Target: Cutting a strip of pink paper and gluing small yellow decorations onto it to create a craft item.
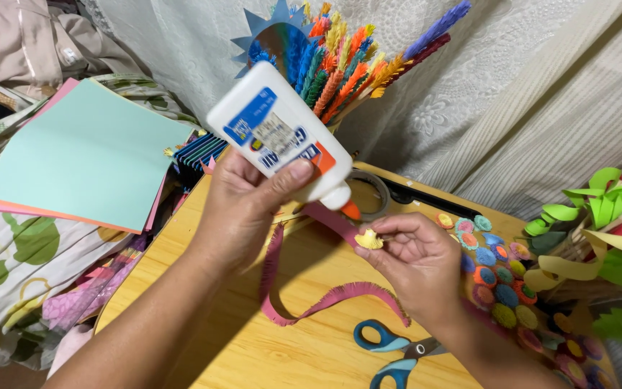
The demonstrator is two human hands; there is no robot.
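In the head view, a white glue bottle (280, 130) is clamped in the left hand (242, 205), tipped so that its orange nozzle (350, 209) is pointed down and toward the right hand (415, 263). The right fingers are closed together on a small yellow paper piece (368, 240), which is held just under the nozzle, very near it; whether glue has reached the paper cannot be told.

Below both grips, a fringed pink paper strip (325, 295) is spread in a loose curl on the wooden table (253, 346), with one end run up behind the yellow piece. Blue scissors (390, 349) are laid near the right wrist. Beyond the right hand, many rolled paper discs (502, 277) in several colours are already fixed in rows. Behind the bottle, a bunch of fringed paper stems (347, 65) is stood upright, and a tape roll (372, 189) is laid just behind the nozzle. Out past the left hand, coloured paper sheets (84, 155) are stacked.

Much finished work is judged to be done; the yellow piece appears not yet joined to anything.
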